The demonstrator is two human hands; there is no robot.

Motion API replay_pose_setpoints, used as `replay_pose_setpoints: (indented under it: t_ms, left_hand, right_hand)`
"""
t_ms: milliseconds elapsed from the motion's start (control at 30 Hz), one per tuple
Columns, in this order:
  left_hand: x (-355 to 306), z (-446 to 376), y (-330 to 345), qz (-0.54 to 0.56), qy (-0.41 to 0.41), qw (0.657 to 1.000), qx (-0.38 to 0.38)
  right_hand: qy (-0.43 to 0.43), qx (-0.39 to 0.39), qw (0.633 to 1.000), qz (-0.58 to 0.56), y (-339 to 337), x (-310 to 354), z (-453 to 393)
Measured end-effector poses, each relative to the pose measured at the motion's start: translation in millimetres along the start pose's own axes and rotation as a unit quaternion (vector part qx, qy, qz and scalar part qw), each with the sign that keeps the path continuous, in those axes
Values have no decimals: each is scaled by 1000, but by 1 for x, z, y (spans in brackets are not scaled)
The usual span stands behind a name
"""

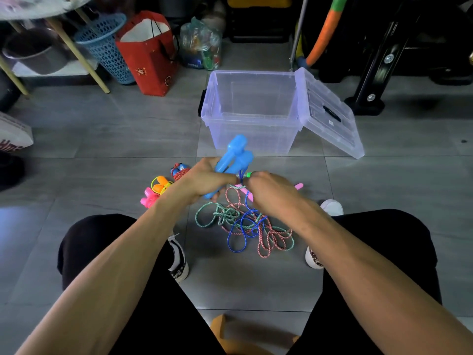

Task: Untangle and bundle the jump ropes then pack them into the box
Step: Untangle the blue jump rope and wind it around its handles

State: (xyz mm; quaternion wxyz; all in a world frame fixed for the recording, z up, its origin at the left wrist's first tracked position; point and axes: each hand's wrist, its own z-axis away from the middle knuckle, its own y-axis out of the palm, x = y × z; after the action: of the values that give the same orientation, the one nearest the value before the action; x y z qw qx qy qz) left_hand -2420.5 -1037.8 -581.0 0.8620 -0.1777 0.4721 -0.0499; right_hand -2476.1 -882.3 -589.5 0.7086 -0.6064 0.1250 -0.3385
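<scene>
Your left hand [204, 180] has its fingers curled round the two light-blue plastic jump-rope handles [234, 156], held together and tilted up toward the far side; your right hand [268, 187] pinches the thin blue cord [242, 235] just beside them. That cord hangs into the tangle of green and red twisted ropes [256, 228] on the grey tiled floor [115, 149] between your feet. The clear plastic box [252, 110] stands open beyond, its lid [330, 114] leaning at its right; bundled orange, pink and red ropes [163, 187] lie left of your hands.
</scene>
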Motion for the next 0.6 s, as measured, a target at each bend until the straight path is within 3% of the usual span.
replay_pose_setpoints:
  t_ms: [100, 300, 600]
  left_hand:
    - [9, -4, 9, -207, 56, 977, 8]
    - [13, -3, 31, -425, 69, 903, 14]
    - [5, 1, 19, -480, 122, 866, 69]
  right_hand:
    - [-34, 46, 997, 54, -6, -9, 6]
    - [-50, 53, 996, 50, -1, -17, 8]
    - [14, 28, 980, -198, -32, -38, 10]
